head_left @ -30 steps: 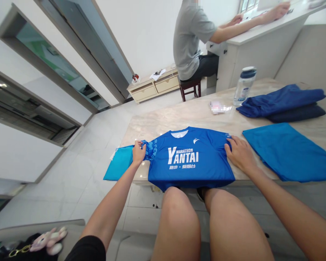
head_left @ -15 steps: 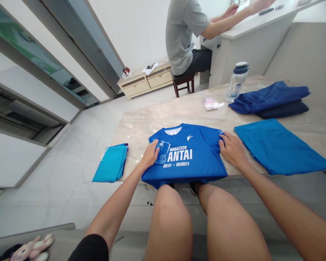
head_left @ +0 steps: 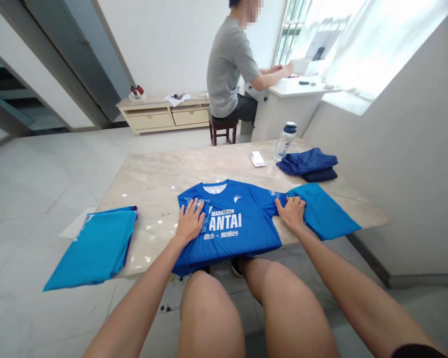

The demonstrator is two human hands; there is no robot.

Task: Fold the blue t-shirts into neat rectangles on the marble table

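Observation:
A blue T-shirt with white MARATHON and ANTAI lettering lies front up on the table, its collar away from me and its lower part hanging over the near edge. My left hand rests flat on its left side, fingers spread, with the folded-over left sleeve partly beneath them. At the end of the right sleeve, which stretches out sideways, my right hand has its fingers curled in and closed on the cuff. Right beside that hand lies a folded teal-blue garment.
The marble-look table also bears a folded turquoise garment overhanging its left edge, a phone, a water bottle and dark blue clothing. Beyond, a person sits on a stool at a white desk.
My view has tilted up and shifted, showing more of the desk and window. The right sleeve now stretches further outward, and my right hand's fingers have curled. My left hand lies flatter, more spread.

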